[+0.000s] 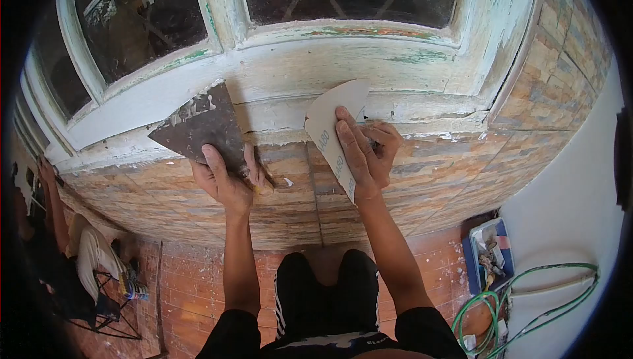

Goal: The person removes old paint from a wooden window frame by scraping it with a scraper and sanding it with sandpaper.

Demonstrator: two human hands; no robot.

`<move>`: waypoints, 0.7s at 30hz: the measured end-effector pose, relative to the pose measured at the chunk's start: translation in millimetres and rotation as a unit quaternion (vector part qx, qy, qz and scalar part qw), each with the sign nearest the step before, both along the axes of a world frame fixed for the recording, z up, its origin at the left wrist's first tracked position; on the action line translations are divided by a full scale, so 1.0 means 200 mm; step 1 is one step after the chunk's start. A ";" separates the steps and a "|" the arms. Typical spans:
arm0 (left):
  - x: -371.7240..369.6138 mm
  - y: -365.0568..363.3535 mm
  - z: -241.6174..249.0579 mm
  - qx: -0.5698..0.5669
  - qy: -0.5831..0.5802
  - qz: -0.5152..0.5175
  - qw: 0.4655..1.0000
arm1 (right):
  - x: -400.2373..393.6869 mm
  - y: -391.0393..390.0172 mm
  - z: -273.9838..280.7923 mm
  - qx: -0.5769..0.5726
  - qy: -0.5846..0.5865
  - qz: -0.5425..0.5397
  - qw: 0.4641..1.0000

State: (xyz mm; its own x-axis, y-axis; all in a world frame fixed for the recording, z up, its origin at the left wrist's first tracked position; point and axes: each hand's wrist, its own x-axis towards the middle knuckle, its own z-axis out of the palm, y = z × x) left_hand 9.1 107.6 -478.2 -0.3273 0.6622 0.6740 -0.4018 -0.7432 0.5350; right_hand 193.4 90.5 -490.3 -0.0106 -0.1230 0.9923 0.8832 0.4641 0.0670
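My left hand (227, 187) is closed on a wide putty knife (204, 125), thumb lying on its dark blade. Whitish putty clings to the blade's upper edge, which is close to the painted window frame (290, 65). The handle is mostly hidden by my fingers. In my right hand (372, 161) is a curved piece of sandpaper (330, 112), its pale back printed "A80" facing me. My fingers press on that back, and its upper part overlaps the lower ledge of the frame. White and pale green paint on the wood is worn and flaking.
Stone-patterned tiles (428, 168) cover the wall below the window. At right, a blue bin (491, 257) holds assorted items beside a coiled green hose (484, 306). At lower left another person (62, 247) sits near a folding chair (109, 306). The reddish floor (204, 293) is paint-spotted.
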 end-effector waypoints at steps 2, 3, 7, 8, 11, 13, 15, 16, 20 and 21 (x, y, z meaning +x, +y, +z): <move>-0.01 0.00 -0.01 0.018 0.017 -0.020 1.000 | 0.00 0.00 0.00 -0.002 -0.001 0.001 1.000; -0.02 0.01 -0.02 0.026 0.026 -0.031 0.999 | 0.00 0.00 0.00 -0.003 0.000 0.001 1.000; -0.02 0.01 -0.02 0.033 0.027 -0.037 0.998 | 0.00 0.00 0.00 -0.005 -0.002 -0.007 1.000; -0.01 0.01 -0.01 0.033 0.022 -0.035 0.999 | 0.00 0.00 0.00 -0.001 0.000 -0.006 1.000; 0.00 0.02 -0.02 0.027 0.018 -0.017 0.999 | 0.00 0.00 0.00 0.000 0.001 -0.008 1.000; 0.00 0.03 -0.02 0.027 0.020 -0.011 0.999 | 0.00 0.00 0.00 -0.002 -0.001 -0.011 1.000; -0.01 0.03 -0.03 0.034 0.023 -0.013 0.999 | 0.00 0.00 0.00 -0.003 -0.003 -0.012 1.000; -0.01 0.03 -0.04 0.029 0.021 -0.009 0.999 | 0.00 0.00 -0.01 -0.004 -0.001 -0.010 1.000; -0.01 0.02 -0.03 0.029 0.008 -0.021 0.999 | -0.01 0.00 -0.01 -0.002 0.006 -0.004 1.000; -0.01 0.02 -0.03 0.033 0.004 -0.032 0.999 | -0.01 0.00 -0.01 -0.002 0.008 -0.004 1.000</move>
State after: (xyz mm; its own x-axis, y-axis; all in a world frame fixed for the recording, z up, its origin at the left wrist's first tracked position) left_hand 6.9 111.6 -484.1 -0.2805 0.6361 0.7188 -0.4456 -0.7496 0.4894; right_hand 192.0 90.6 -492.1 0.0052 -0.1194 0.9928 0.8879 0.4573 0.0503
